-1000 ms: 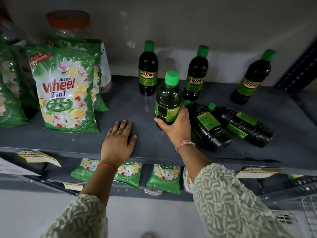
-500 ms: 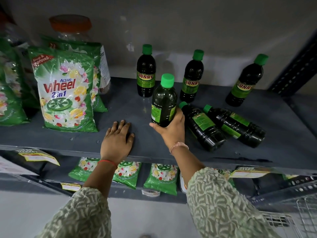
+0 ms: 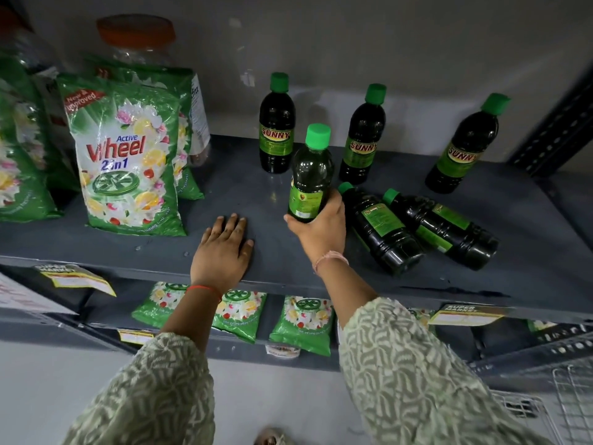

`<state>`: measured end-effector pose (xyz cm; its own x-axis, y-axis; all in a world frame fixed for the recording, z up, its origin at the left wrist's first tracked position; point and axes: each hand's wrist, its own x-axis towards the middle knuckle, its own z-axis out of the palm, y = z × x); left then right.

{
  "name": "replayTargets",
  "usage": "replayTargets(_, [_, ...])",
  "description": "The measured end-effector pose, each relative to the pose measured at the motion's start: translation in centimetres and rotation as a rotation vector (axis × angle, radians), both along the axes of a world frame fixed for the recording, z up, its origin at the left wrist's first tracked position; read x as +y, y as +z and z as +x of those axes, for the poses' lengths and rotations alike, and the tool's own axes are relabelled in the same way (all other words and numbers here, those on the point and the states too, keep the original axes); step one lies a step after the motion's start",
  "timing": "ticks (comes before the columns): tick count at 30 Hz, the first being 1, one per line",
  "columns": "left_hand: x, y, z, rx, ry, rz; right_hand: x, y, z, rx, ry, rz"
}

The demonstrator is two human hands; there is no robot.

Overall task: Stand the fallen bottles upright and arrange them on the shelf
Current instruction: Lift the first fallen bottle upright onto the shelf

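Observation:
My right hand (image 3: 321, 232) grips the base of a dark bottle with a green cap (image 3: 310, 175), held upright near the middle of the grey shelf (image 3: 224, 194). Three more upright bottles stand behind it: one at the back centre (image 3: 276, 123), one to its right (image 3: 364, 136), one far right (image 3: 465, 146). Two bottles lie on their sides just right of my hand, the nearer (image 3: 380, 229) and the farther (image 3: 444, 228), caps pointing toward the back left. My left hand (image 3: 223, 252) rests flat on the shelf's front, fingers spread, holding nothing.
Green detergent bags (image 3: 125, 155) stand on the shelf's left, with a clear jar with an orange lid (image 3: 136, 36) behind them. Small green sachets (image 3: 301, 322) lie on the lower shelf. A dark metal upright (image 3: 558, 123) bounds the right side; a wire basket (image 3: 552, 409) is at lower right.
My right hand has turned the held bottle a little, so its back label faces me more, and shifted it slightly left. The left hand stayed flat on the shelf.

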<state>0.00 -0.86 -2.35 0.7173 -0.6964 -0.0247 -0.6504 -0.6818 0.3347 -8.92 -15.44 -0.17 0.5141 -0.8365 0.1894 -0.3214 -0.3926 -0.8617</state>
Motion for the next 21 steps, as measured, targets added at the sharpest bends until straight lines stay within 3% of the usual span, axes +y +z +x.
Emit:
replayTargets(5, [-0.2, 0.0, 0.0, -0.001, 0.02, -0.014, -0.7, -0.7, -2.0, -0.08, 0.15, 0.226])
replayTargets(12, [0.0, 0.0, -0.1, -0.011, 0.008, -0.008, 0.0, -0.7, -0.7, -0.046, -0.005, 0.122])
replayTargets(21, [-0.2, -0.1, 0.1, -0.01, 0.017, -0.013, -1.6, -1.4, -2.5, -0.032, 0.227, 0.239])
